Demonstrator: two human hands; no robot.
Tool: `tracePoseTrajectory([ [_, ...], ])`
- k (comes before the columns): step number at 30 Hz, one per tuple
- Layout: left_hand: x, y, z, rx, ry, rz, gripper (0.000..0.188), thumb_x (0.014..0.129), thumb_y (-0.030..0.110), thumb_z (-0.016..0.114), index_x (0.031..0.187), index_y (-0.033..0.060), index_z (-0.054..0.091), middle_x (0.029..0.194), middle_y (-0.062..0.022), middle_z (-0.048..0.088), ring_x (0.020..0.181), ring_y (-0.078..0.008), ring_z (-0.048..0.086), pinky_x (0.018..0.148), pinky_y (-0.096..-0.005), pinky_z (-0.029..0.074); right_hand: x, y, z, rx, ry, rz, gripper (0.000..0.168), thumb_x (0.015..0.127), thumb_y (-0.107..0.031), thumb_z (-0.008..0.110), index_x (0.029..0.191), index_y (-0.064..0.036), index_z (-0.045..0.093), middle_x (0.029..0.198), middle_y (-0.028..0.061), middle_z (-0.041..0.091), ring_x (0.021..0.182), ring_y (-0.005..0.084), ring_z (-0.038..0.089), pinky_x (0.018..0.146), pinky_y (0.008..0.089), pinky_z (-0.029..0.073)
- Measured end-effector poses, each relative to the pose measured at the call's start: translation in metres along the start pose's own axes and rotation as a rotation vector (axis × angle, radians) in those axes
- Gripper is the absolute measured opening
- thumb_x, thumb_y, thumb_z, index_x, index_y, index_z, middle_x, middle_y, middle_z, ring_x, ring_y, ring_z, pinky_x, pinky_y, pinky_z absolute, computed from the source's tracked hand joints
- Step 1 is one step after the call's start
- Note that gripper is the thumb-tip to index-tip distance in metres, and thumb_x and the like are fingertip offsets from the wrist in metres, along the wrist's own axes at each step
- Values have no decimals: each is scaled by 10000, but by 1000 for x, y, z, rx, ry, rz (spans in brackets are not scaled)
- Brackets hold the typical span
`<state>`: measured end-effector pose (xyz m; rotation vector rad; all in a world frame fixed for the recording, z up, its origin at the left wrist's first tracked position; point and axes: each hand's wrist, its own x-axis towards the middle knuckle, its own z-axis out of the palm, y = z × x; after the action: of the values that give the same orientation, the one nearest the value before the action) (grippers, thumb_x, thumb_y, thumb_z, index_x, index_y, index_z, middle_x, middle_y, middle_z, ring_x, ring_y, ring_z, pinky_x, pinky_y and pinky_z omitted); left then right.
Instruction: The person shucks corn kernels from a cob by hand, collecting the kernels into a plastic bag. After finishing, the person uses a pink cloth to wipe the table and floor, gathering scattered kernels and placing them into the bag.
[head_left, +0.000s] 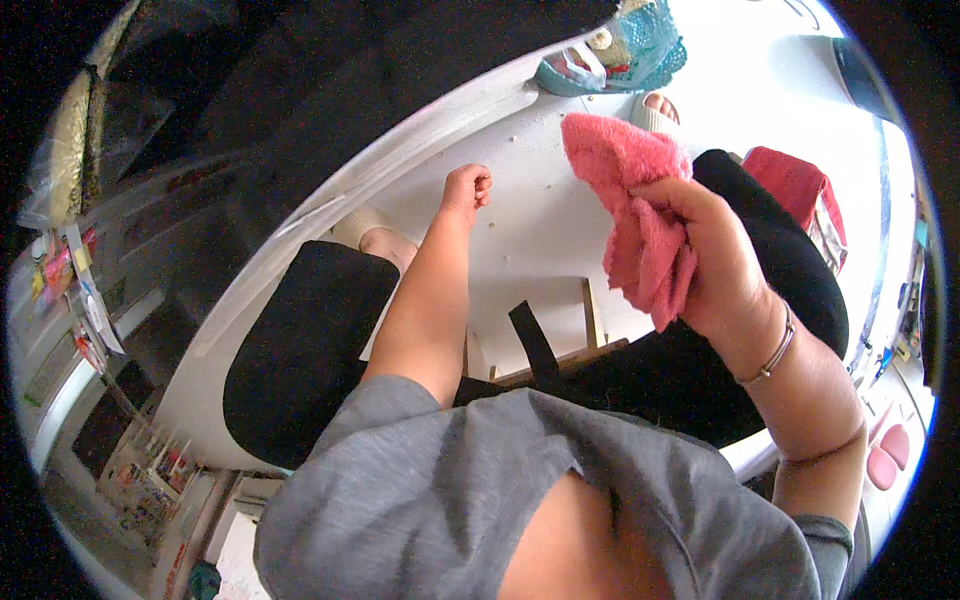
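A fluffy pink cloth (637, 217) is bunched in my right hand (701, 247), with its upper end sticking out past my thumb. A thin metal bangle circles that wrist. My left hand (467, 189) hangs over the pale floor with its fingers curled, and I see nothing in it. Between the hands, small light crumbs lie scattered on the floor (532, 225). My bent, black-clothed legs are on either side of my arms.
A teal openwork basket (611, 67) holding a bag and other items stands ahead. A red fabric item (787, 187) lies beyond my right knee. Pink slippers (887, 457) are at the far right. A translucent curved edge (390, 142) runs along the left.
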<state>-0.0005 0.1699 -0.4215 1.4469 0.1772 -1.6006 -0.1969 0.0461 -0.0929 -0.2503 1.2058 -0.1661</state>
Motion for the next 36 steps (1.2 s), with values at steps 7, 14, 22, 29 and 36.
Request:
tracePoseTrajectory([
  [7,-31,11,28,-90,-202,-42,105,805,111,578,720,77,526,633,-29,511,498,-103,402,459,-255,354,-7,-9,-6,50,-93,-120,193,858,-184,501,847,3,548,702,104,598,575,216,587,532,321,500],
  [14,-66,44,85,-104,-486,28,114,884,168,557,823,72,565,762,-48,583,605,-108,465,523,-240,387,-11,-56,-47,183,-417,-487,276,903,-206,476,1068,12,510,940,114,631,822,185,640,742,303,554],
  [22,-88,40,119,-17,-596,-23,102,917,161,526,884,70,558,771,-29,555,600,-91,448,520,-225,378,-40,-60,-33,380,-178,-651,212,878,-142,407,1002,14,481,879,117,594,748,226,599,704,363,520],
  [29,-105,28,140,-54,-554,-82,106,905,91,521,970,41,587,840,-91,639,659,-106,570,568,-228,458,-51,-62,-38,402,-151,-663,238,887,-187,415,1010,-2,501,889,115,599,760,226,594,720,366,510],
  [36,-154,79,175,-36,-543,146,211,931,127,465,1074,-5,547,1055,-196,623,917,-243,641,759,-290,530,-32,-63,-75,281,-362,-681,290,895,-204,460,1068,24,510,956,130,627,849,210,638,774,335,549],
])
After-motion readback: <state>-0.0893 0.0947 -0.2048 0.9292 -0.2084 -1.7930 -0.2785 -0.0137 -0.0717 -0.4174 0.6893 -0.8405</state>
